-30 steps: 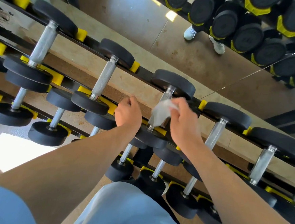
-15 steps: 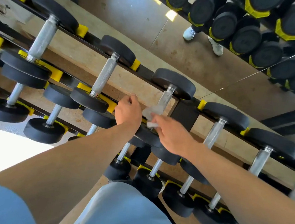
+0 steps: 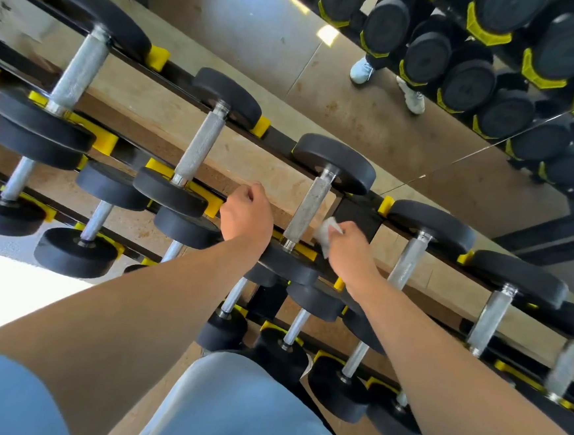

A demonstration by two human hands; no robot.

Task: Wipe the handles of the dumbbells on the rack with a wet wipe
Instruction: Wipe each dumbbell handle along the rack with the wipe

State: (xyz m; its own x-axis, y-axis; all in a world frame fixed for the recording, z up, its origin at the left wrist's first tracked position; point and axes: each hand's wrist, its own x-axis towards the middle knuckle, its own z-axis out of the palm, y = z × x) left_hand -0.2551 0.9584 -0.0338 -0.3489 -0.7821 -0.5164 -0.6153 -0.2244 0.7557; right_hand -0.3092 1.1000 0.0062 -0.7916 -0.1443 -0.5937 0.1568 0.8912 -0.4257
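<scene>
At the centre of the frame a black round-headed dumbbell with a knurled silver metal handle (image 3: 308, 212) rests on the top tier of the black steel rack with yellow plastic cradles (image 3: 358, 211), its handle running from upper right to lower left. The right hand (image 3: 352, 248) sits just right of the handle's lower end, fingers curled and pinching a small crumpled white wet wipe (image 3: 327, 234); the wipe lies just beside the handle, and contact cannot be told. The left hand (image 3: 246, 216) is just left of the same handle, fingers curled over the rack's front rail near a yellow cradle. The two hands are apart, the handle between them. More dumbbells of the same kind fill the tiers to the left, right and below. A wall mirror (image 3: 421, 152) at upper right reflects further dumbbells and white shoes.
</scene>
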